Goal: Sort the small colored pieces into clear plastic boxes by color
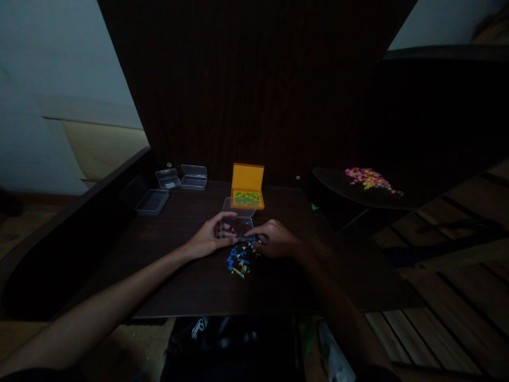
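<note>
My left hand (212, 233) grips the left side of a clear plastic box (249, 224) whose lid stands raised at the back. The fingers of my right hand (273, 239) are bent together at the box's front right corner; whether a small piece is between them is hidden. Just in front of the box lies a loose pile of small blue and yellow bricks (237, 261). Behind it, an orange box (247, 175) stands with its lid up, and small green pieces (246, 198) lie in its tray.
Several clear boxes with raised lids, among them a larger one (152, 202), sit at the back left of the dark table (178, 286). A raised side edge (75, 212) bounds the left. Pink and yellow pieces (370, 179) are heaped on a dark surface at the right.
</note>
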Motion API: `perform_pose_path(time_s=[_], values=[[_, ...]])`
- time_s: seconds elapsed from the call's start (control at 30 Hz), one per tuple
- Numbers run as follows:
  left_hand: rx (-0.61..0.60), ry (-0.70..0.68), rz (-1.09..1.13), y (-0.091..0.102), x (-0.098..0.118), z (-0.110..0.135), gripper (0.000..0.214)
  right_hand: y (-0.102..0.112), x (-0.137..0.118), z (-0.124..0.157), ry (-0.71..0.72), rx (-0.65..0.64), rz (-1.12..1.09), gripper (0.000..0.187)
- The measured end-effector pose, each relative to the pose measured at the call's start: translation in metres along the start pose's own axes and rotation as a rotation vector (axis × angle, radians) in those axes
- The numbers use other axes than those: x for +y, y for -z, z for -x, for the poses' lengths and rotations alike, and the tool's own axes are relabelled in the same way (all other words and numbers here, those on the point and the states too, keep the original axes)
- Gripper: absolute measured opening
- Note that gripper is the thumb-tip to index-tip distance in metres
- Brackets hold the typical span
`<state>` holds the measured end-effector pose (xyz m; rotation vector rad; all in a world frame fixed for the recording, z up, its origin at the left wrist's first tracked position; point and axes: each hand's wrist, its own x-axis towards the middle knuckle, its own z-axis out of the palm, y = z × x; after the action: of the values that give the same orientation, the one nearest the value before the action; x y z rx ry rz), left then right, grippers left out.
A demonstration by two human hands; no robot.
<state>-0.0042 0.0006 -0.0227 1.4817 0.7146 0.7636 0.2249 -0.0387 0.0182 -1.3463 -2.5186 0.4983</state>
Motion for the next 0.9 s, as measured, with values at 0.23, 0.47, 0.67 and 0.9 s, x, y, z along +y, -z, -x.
perform_pose_path(time_s=[0.23, 0.47, 0.67, 0.9], values=[[0.003, -0.001, 0.006, -0.0009, 0.0016, 0.0001, 0.065, -0.0044, 0.0047, 0.0001, 0.042, -0.02, 0.016, 0.033], [-0.005, -0.013, 0.001, 0.0008, 0.0, -0.0011, 0.065, -0.002, 0.0024, 0.0006, 0.05, 0.055, 0.001, 0.025], [-0.004, -0.015, 0.011, 0.0009, -0.0018, -0.0015, 0.065, -0.0032, 0.0095, 0.0018, 0.058, 0.157, -0.014, 0.025], [-0.01, 0.016, 0.034, -0.0004, 0.0005, -0.0007, 0.067, -0.0015, -0.0001, 0.0006, -0.029, 0.064, 0.069, 0.031]])
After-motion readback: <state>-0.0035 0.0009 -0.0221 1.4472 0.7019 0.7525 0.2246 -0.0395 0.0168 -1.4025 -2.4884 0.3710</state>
